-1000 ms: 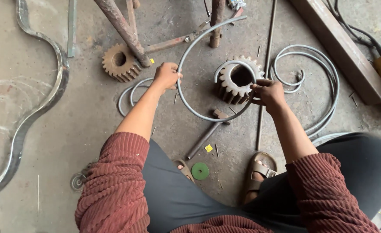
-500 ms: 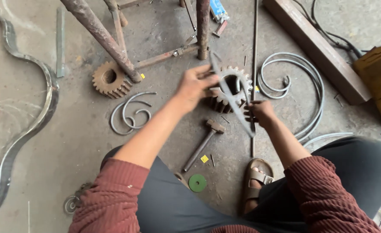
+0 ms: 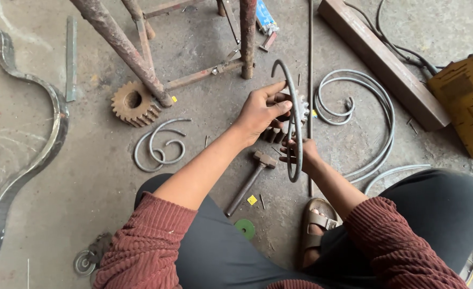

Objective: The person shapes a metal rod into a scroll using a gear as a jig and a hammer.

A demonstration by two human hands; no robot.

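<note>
Both hands grip a bent steel ring, held nearly edge-on to the camera above the concrete floor. Left hand: fingers and thumb closed on the ring's upper left stretch. Right hand: fingers curled around the ring's lower part, just nearer than the left hand. The ring stands roughly upright, its top toward the far side of the scene and its bottom toward the person.

Directly below the hands, largely hidden by them, sits a toothed steel gear. A second, rust-coloured gear lies to the far left, touching the foot of a rusty metal frame leg. Near left of that gear lies a small double-scroll piece of round bar. A hammer rests on the floor just near of the hands, head toward them. A straight thin rod runs from far to near beside the ring. To the right lies a large scrolled bar, and beyond it a long box-section beam. A wavy flat iron strip curves along the left edge. A green disc lies by the person's knee, and a sandalled foot shows near the right forearm.
</note>
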